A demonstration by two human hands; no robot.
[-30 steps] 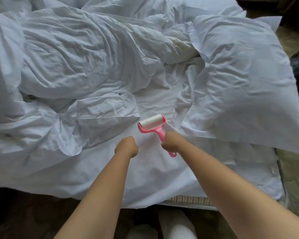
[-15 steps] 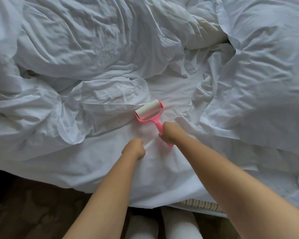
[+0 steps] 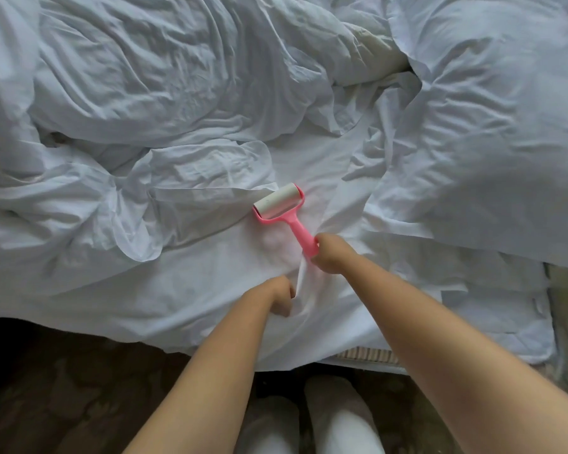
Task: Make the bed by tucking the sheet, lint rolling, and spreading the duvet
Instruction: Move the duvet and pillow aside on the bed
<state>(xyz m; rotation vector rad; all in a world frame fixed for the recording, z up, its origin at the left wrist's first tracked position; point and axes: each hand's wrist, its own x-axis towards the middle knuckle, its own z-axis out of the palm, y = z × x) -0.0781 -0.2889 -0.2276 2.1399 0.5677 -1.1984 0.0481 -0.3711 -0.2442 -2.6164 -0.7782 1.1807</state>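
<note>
Dark patterned flooring [image 3: 79, 388] fills the lower edge of the view, with the person's two legs in pale trousers [image 3: 338, 421] standing at the near side of the bed. Just beyond the legs, a strip of striped mattress edge [image 3: 368, 354] shows below the hanging hem of the white sheet [image 3: 184, 290].

Left hand [image 3: 277, 294]: fingers curled, pinching a raised fold of the sheet close to the near edge of the bed. The fold stands up in a narrow ridge between the two hands.

Right hand [image 3: 330, 255]: closed around the lower end of the handle of the pink lint roller [image 3: 284, 211]. The roller lies slightly farther in than the left hand, near the centre of the exposed sheet. Its handle runs diagonally away from the right hand, and its white adhesive drum rests against the sheet, just beside the edge of the bunched bedding.

Beyond the roller, the white duvet [image 3: 177, 93] lies crumpled in heavy folds across the left and far portions of the bed. A white pillow [image 3: 489, 142] occupies the right side, overlapping the sheet and well apart from the left hand.
</note>
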